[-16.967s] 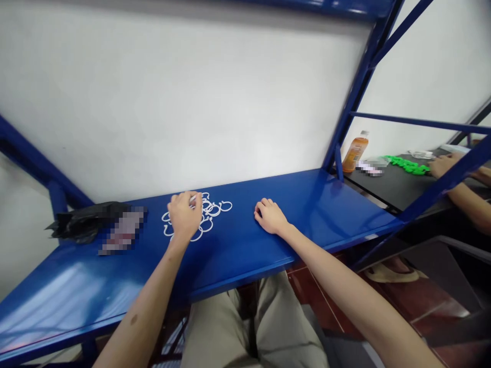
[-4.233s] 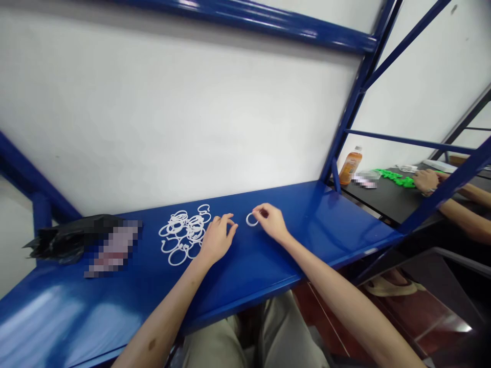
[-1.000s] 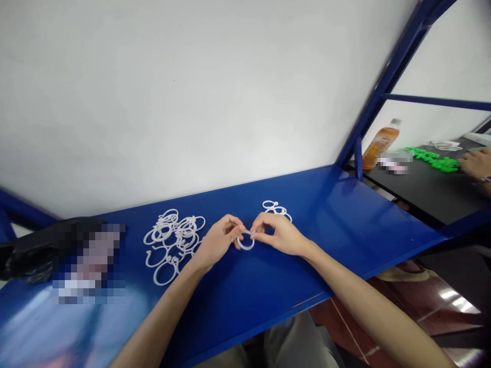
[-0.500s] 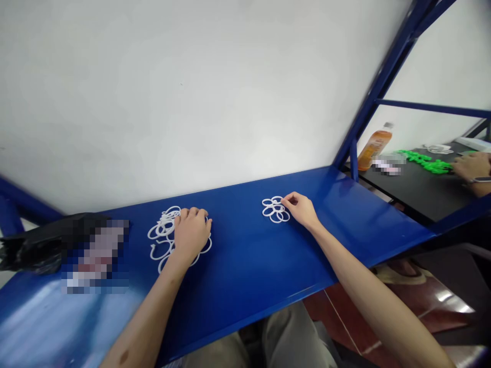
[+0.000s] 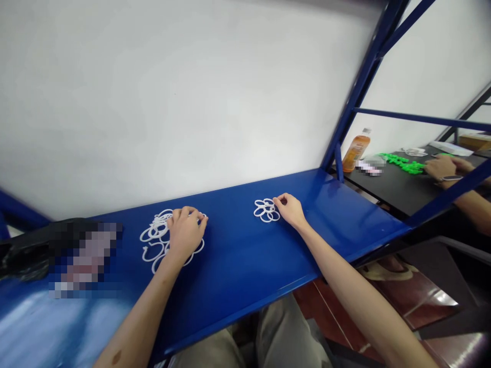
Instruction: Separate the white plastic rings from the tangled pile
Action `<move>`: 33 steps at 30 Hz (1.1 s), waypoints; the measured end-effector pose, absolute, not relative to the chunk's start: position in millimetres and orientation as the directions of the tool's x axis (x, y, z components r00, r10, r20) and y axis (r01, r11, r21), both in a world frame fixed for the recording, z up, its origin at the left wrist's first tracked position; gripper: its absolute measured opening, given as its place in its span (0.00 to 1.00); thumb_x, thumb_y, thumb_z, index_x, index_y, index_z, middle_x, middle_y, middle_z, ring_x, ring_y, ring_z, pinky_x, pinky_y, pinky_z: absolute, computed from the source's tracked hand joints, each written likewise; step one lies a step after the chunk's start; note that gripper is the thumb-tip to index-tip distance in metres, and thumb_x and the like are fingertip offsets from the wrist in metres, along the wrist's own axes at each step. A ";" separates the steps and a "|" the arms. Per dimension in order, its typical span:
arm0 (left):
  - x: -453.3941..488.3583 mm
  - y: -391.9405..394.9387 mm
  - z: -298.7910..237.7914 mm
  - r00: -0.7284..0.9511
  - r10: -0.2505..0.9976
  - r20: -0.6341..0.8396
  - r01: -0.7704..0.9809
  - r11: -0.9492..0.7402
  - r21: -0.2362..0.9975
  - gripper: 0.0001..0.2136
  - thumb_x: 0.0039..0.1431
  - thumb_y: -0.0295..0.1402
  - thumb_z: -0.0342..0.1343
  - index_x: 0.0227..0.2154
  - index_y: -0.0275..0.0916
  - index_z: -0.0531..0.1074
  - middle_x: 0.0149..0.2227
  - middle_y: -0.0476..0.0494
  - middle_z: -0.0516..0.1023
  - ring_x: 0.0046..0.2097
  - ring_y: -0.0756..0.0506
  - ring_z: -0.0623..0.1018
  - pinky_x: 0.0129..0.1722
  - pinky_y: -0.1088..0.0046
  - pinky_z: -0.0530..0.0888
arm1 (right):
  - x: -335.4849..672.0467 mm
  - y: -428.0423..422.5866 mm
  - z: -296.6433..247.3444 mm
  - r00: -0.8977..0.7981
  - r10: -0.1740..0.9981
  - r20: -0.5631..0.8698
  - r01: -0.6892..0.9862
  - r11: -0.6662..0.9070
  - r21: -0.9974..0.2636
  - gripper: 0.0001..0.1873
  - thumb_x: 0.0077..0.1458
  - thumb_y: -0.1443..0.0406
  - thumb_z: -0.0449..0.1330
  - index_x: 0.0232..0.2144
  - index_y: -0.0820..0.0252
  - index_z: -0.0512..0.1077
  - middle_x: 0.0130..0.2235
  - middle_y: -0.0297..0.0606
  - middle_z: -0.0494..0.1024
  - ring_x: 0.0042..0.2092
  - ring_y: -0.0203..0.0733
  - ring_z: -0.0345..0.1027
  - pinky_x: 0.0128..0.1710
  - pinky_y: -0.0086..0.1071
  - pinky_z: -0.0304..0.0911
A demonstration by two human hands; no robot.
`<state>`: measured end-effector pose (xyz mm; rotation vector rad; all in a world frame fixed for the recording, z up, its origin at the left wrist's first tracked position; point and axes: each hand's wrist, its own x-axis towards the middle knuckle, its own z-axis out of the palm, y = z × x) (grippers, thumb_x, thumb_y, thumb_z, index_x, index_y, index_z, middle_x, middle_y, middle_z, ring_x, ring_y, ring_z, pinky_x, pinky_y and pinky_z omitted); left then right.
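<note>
On the blue table (image 5: 230,266), a loose pile of thin white rings (image 5: 150,236) lies to the left; at least one is an open C, like a curtain ring. My left hand (image 5: 186,230) is over the pile's right side, thumb and fingertips pinched together on a white ring, of which only a bit shows. Farther right, several white rings form a flower-like cluster (image 5: 264,217) flat on the table. My right hand (image 5: 289,207) pinches the right edge of that cluster between thumb and forefinger, its other fingers curled in.
A black plastic bag (image 5: 30,255) and a blurred-out item (image 5: 86,255) lie left of the pile. Behind the table rises a white wall (image 5: 192,102). Past the blue frame (image 5: 355,102), a black table (image 5: 399,189) bears an orange drink bottle (image 5: 356,151), green pieces (image 5: 406,164) and another person's hands (image 5: 445,167).
My left fingers, earlier spread over the pile, have drawn together on a ring. My right hand stays at the cluster's edge. The whole view has shifted slightly.
</note>
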<state>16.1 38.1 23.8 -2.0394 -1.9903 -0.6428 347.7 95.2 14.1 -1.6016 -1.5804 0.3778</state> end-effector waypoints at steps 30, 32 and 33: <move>47.7 18.9 8.0 0.335 0.854 0.399 0.805 -0.479 0.350 0.21 0.66 0.38 0.48 0.59 0.40 0.66 0.53 0.37 0.75 0.55 0.39 0.75 0.56 0.56 0.71 | 244.6 35.6 10.2 -0.491 0.726 0.481 0.542 0.687 -0.484 0.11 0.70 0.61 0.51 0.43 0.57 0.73 0.42 0.39 0.78 0.45 0.41 0.72 0.45 0.33 0.64; 44.9 22.4 5.1 0.320 0.859 0.400 0.820 -0.462 0.337 0.18 0.67 0.39 0.47 0.55 0.40 0.70 0.49 0.38 0.78 0.50 0.39 0.76 0.53 0.57 0.72 | 245.1 34.2 12.4 -0.485 0.735 0.473 0.534 0.678 -0.506 0.12 0.70 0.61 0.51 0.42 0.57 0.73 0.41 0.40 0.78 0.44 0.42 0.72 0.44 0.33 0.64; 43.8 23.7 4.8 0.321 0.853 0.411 0.824 -0.466 0.324 0.17 0.67 0.39 0.47 0.53 0.41 0.71 0.48 0.39 0.79 0.49 0.39 0.77 0.52 0.58 0.72 | 245.5 33.8 13.1 -0.481 0.740 0.471 0.529 0.673 -0.518 0.12 0.70 0.61 0.51 0.42 0.58 0.73 0.41 0.40 0.78 0.43 0.42 0.72 0.44 0.33 0.63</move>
